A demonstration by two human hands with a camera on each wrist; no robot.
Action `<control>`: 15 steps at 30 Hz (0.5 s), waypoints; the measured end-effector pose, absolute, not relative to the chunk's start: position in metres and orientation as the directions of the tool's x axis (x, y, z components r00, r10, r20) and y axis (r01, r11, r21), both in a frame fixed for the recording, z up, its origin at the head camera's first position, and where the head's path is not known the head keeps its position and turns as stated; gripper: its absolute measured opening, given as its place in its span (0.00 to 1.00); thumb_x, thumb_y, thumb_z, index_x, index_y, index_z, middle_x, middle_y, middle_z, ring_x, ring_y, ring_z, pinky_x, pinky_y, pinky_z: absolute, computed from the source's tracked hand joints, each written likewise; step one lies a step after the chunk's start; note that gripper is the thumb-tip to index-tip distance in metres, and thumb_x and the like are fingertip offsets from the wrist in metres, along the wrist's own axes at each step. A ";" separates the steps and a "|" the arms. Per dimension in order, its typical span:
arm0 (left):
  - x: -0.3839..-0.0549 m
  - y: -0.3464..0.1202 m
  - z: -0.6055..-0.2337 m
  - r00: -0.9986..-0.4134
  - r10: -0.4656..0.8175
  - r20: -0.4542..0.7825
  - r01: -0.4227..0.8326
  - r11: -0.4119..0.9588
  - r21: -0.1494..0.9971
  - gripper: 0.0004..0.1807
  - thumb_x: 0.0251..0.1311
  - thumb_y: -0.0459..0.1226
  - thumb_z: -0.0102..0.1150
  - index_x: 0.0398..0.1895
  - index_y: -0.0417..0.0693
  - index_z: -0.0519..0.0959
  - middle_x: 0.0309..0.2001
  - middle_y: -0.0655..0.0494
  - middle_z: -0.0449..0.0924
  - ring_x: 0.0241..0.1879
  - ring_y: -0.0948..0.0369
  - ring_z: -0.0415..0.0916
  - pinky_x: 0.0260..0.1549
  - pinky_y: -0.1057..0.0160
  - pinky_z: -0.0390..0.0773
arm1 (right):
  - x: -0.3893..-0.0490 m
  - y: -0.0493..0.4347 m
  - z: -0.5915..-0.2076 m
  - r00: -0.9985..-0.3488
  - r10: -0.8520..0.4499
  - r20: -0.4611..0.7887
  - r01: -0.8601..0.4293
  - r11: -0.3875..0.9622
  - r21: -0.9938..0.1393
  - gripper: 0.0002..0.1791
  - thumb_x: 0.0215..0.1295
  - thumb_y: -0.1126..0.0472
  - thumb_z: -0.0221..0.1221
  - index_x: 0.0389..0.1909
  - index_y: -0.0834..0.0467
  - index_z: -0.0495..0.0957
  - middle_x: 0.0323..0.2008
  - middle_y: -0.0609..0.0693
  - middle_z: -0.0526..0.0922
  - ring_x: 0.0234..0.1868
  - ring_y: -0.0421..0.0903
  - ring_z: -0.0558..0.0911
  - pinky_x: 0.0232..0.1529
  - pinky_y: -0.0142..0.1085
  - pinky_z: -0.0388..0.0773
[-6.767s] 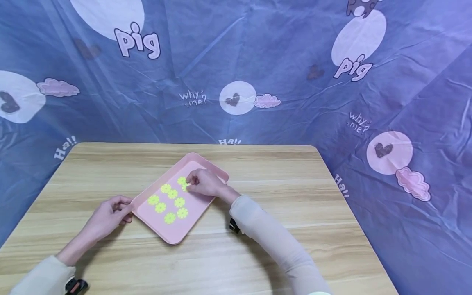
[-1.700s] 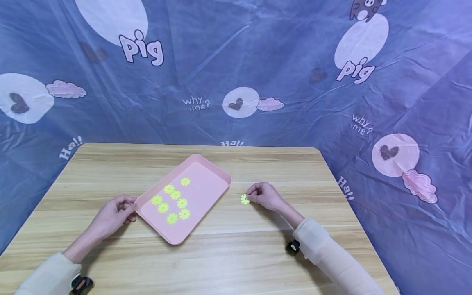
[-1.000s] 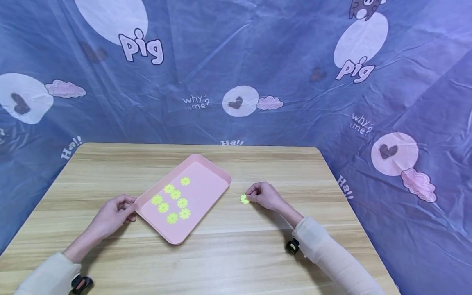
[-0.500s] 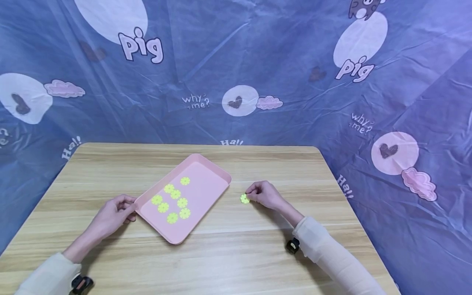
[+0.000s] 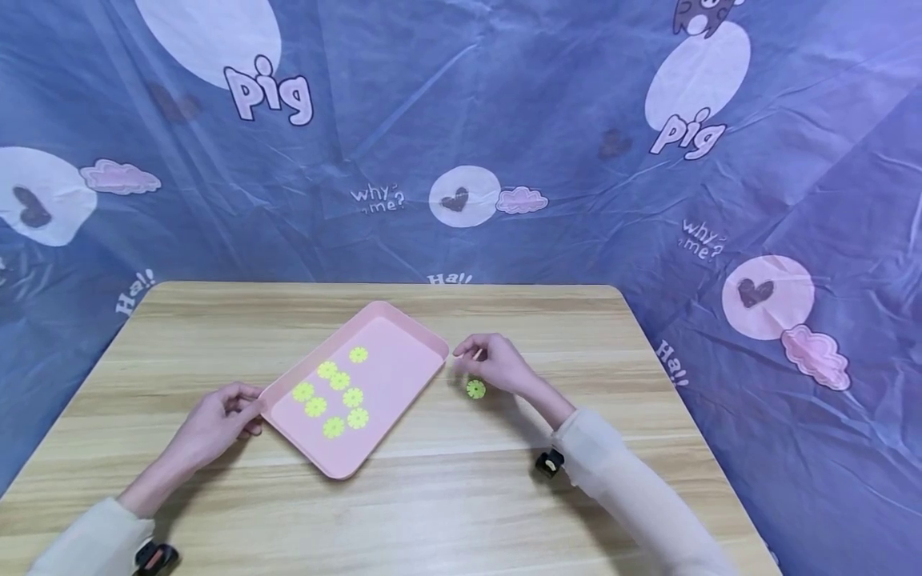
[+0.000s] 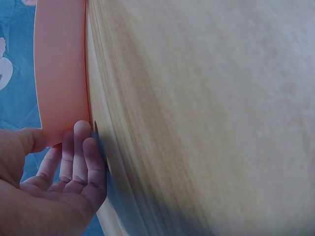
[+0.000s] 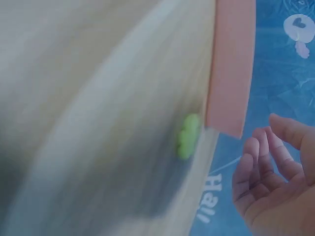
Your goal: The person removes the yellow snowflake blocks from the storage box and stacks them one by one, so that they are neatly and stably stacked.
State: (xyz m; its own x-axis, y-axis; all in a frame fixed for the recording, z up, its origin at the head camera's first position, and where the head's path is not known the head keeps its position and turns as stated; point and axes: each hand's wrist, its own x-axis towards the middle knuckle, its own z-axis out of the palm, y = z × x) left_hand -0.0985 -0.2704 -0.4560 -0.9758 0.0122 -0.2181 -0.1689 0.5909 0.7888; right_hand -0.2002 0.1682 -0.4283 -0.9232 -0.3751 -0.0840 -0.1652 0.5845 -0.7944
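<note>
A pink rectangular tray [image 5: 403, 360] lies slantwise on the wooden table. Several yellow-green flower-shaped pieces [image 5: 314, 407] rest flat inside, toward its left and near side. My left hand [image 5: 216, 424] pinches the tray's left corner; in the left wrist view the thumb is at the rim and the fingers [image 6: 81, 157] are against the wall's lower edge. A single flower-shaped piece [image 5: 475, 390] lies on the table right of the tray. My right hand [image 5: 497, 364] hovers above and behind that piece, near the tray's right corner, with fingers loosely bent, thumb apart and nothing between them.
The light wood table [image 5: 547, 512] has its back edge against a blue cloth backdrop [image 5: 562, 96] printed with words and hearts. A black device [image 5: 550, 462] sits under the right wrist and another black device [image 5: 157, 558] under the left.
My right hand earlier took a flower piece from the tray and held it on the table. Now it has let go, lifted and moved left toward the tray. The left hand keeps its grip.
</note>
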 end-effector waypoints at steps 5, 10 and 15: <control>-0.098 -0.270 -0.456 -0.975 0.012 -0.223 -0.173 0.594 0.785 0.19 0.77 0.33 0.53 0.61 0.24 0.73 0.35 0.49 0.85 0.28 0.66 0.82 0.28 0.67 0.85 | -0.203 0.146 -0.423 -0.899 -0.436 -0.046 -0.227 0.552 -0.803 0.10 0.68 0.63 0.68 0.47 0.63 0.86 0.37 0.56 0.88 0.32 0.43 0.80 0.33 0.28 0.78; -0.099 -0.270 -0.457 -0.976 0.011 -0.220 -0.171 0.591 0.788 0.19 0.77 0.33 0.53 0.61 0.24 0.73 0.34 0.50 0.84 0.27 0.67 0.81 0.28 0.67 0.85 | -0.207 0.124 -0.424 -0.873 -0.487 0.005 -0.296 0.523 -0.800 0.10 0.68 0.62 0.68 0.47 0.62 0.86 0.38 0.56 0.89 0.33 0.40 0.81 0.36 0.28 0.80; -0.101 -0.272 -0.459 -0.975 0.007 -0.222 -0.175 0.594 0.785 0.19 0.78 0.34 0.53 0.61 0.24 0.73 0.34 0.51 0.85 0.27 0.68 0.81 0.28 0.68 0.85 | -0.213 0.105 -0.430 -0.853 -0.521 0.040 -0.334 0.486 -0.808 0.10 0.68 0.62 0.69 0.47 0.61 0.86 0.37 0.56 0.89 0.33 0.38 0.80 0.38 0.28 0.81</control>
State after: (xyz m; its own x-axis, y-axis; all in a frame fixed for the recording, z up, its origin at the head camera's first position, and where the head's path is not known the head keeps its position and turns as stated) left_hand -0.1011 -0.2718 -0.4587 -0.9751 0.0066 -0.2219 -0.1747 0.5941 0.7852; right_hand -0.2131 0.1053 -0.4298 -0.8529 -0.5206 0.0398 -0.3343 0.4859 -0.8075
